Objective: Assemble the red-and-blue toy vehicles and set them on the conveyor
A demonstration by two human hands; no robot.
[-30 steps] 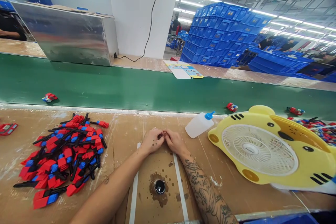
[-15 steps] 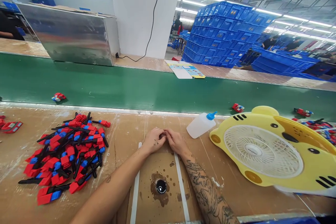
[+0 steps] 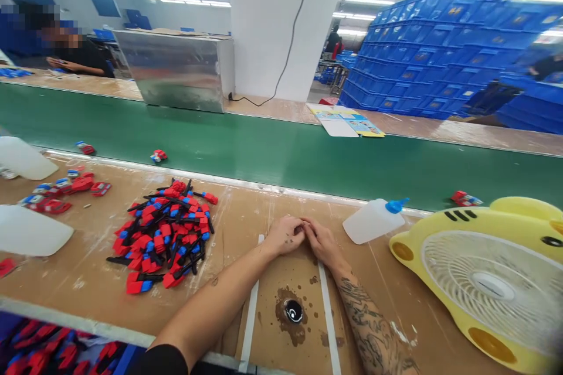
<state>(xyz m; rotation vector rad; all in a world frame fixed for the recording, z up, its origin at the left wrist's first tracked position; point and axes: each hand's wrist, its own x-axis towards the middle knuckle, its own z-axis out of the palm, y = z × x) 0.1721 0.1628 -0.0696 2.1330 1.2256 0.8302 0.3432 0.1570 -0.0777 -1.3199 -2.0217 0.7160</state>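
Observation:
My left hand (image 3: pixel 285 235) and my right hand (image 3: pixel 322 240) meet at the fingertips above the cardboard-covered bench. Both have their fingers curled and pressed together; whatever they hold, if anything, is hidden. Below them, a small round cup of dark liquid (image 3: pixel 293 311) sits between two white tape strips, with wet spots around it. To the left lies a pile of red, blue and black plastic parts (image 3: pixel 169 234). A white squeeze bottle with a blue nozzle (image 3: pixel 372 221) lies tilted to the right of my hands.
A yellow animal-faced fan (image 3: pixel 497 287) takes up the right side. Behind the bench runs a green conveyor belt (image 3: pixel 264 152) carrying small red-and-blue pieces. White containers (image 3: pixel 33 231) stand at left, above a blue bin of parts (image 3: pixel 57 348). A person (image 3: pixel 83 58) sits across the belt.
The view has turned left, bringing in the white containers, the bin and the person across the belt. My hands stay joined at the fingertips in the same spot.

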